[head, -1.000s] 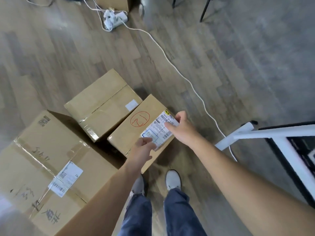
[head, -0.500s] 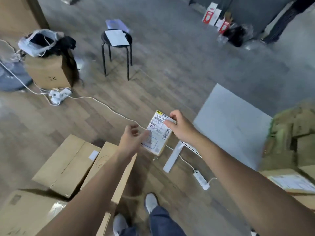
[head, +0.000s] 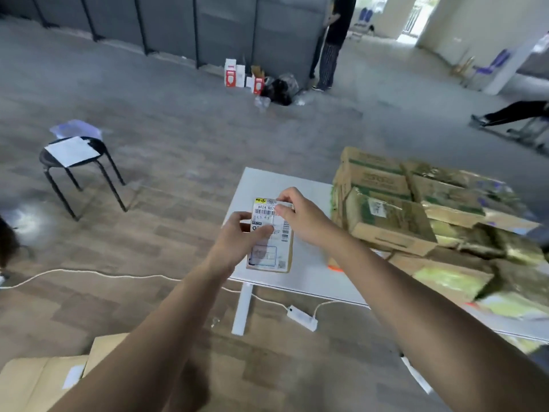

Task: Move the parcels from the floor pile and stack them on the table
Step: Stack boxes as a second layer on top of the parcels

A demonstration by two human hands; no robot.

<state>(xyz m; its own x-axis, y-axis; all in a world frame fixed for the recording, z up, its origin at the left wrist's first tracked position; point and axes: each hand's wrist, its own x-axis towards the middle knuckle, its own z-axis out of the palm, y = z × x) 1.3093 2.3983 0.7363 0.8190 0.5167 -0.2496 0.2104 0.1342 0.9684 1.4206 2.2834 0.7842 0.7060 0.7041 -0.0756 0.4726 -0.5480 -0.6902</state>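
I hold a small flat cardboard parcel (head: 274, 254) with a white shipping label in the air over the near left corner of the white table (head: 300, 185). My left hand (head: 237, 237) grips its left edge with the thumb across the label. Fingers of my right hand (head: 303, 220) pinch its top right corner. On the table's right part lies a stack of cardboard boxes (head: 395, 215) with green print, blurred by motion. Parcels of the floor pile (head: 44, 382) show at the bottom left corner.
A black stool (head: 74, 162) with a sheet of paper stands on the floor at left. A white cable and power strip (head: 301, 318) lie under the table's edge. A person (head: 332, 40) stands by grey partitions at the back, near small boxes and bags.
The parcel was lifted off the box on the floor and carried up and right to the table. My view swung from the floor pile to the table; both hands kept hold.
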